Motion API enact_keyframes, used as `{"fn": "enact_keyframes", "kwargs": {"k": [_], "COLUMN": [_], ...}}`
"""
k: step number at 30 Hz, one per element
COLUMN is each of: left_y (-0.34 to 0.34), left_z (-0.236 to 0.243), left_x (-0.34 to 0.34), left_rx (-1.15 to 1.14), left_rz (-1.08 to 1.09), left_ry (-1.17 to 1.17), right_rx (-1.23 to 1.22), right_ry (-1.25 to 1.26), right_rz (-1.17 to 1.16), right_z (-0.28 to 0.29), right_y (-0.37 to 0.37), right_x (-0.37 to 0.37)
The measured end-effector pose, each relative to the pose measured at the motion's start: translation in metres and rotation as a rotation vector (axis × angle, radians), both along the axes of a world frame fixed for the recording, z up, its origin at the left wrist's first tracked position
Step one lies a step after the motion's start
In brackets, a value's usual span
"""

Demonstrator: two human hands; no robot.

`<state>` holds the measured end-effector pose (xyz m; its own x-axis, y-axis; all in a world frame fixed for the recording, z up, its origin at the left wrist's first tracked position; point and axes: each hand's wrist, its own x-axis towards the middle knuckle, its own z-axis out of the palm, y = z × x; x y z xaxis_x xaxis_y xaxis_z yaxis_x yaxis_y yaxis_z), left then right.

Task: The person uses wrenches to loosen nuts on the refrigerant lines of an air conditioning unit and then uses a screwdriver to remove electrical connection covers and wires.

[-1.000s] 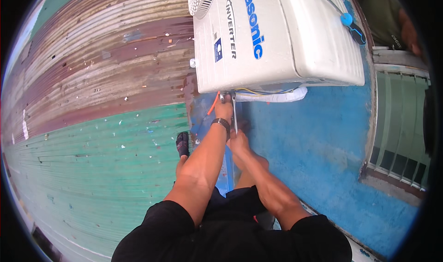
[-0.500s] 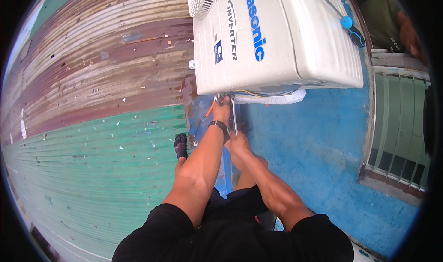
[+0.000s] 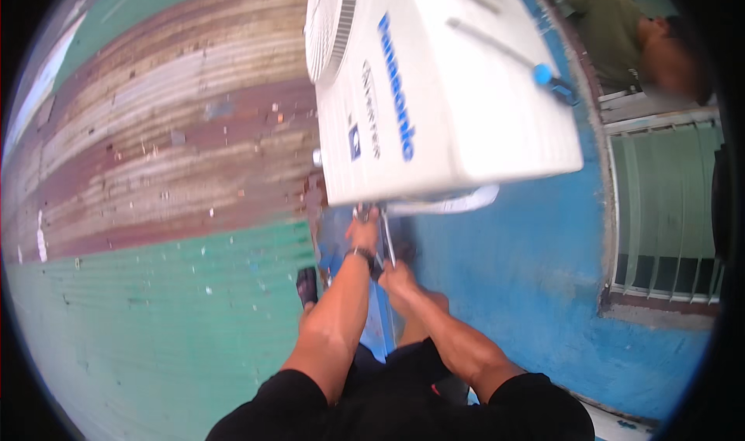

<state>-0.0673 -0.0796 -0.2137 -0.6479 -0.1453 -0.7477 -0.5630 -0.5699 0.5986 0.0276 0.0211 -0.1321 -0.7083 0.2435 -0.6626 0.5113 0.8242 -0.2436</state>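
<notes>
Outdoors, hands [image 3: 400, 279] by air-conditioner [image 3: 434, 92], wrench [image 3: 389, 239] in right

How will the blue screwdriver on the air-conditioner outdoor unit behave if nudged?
The screwdriver is probably stiff: its long shaft looks straight. It may slide, as the outdoor unit looks smooth on top. Its handle appears to reach the edge, so it could fall.
</notes>
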Motion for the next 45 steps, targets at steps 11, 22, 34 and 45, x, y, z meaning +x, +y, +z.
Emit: {"fn": "enact_keyframes", "kwargs": {"k": [11,22,34,45], "left_y": [-0.030,-0.014,0.085,0.047], "left_z": [0.065,0.176,0.423,0.585], "left_x": [0.092,0.108,0.034,-0.137], "left_rx": [0.019,-0.087,0.367,0.005], "left_rz": [-0.458,-0.861,-0.741,-0.758], "left_ry": [0.003,0.038,0.529,1.038], "right_rx": [-0.070,-0.293,0.076,0.070], "right_ry": [0.131,0.155,0.976,1.118], "right_rz": [-0.065,-0.236,-0.095,0.204], "right_z": [0.034,0.140,0.335,0.515], "right_y": [0.008,0.034,0.083,0.116], "right_x": [0.042,0.085,0.037,-0.160]}}
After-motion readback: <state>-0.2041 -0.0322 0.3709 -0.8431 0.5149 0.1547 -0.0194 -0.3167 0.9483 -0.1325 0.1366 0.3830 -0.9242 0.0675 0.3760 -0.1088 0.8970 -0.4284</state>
